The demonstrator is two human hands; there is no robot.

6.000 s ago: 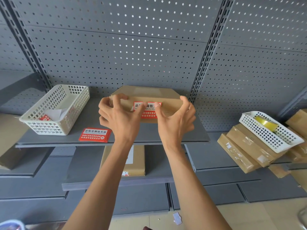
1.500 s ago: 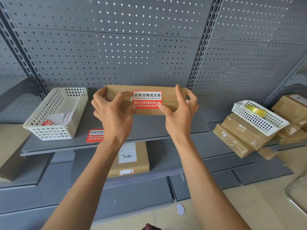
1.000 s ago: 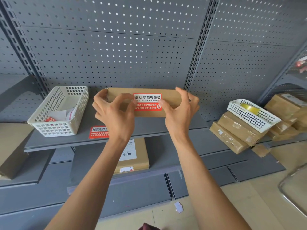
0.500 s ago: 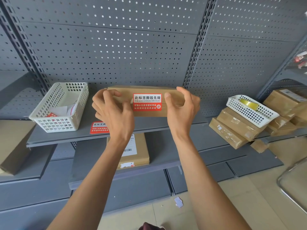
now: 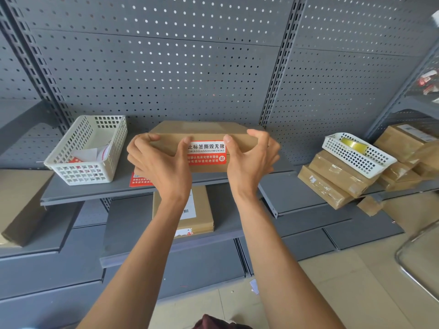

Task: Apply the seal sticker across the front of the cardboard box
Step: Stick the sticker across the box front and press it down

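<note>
A flat brown cardboard box (image 5: 204,130) lies on the grey shelf (image 5: 95,189) in front of me. A white and red seal sticker (image 5: 207,153) with printed characters is stuck on the middle of its front face. My left hand (image 5: 161,162) grips the box's left end, thumb resting at the sticker's left edge. My right hand (image 5: 251,157) grips the right end, thumb at the sticker's upper right corner, fingers curled over the top edge.
A white basket (image 5: 88,148) with papers stands left on the shelf. A red sticker sheet (image 5: 139,181) lies by the shelf's front edge, partly behind my left hand. Taped parcels (image 5: 332,179) and a second basket (image 5: 358,154) sit right. Another box (image 5: 202,214) lies below.
The box has tipped from standing on edge to lying flat on the shelf, its top now showing. My thumbs have slid along the sticker. Both hands stay on the box's ends.
</note>
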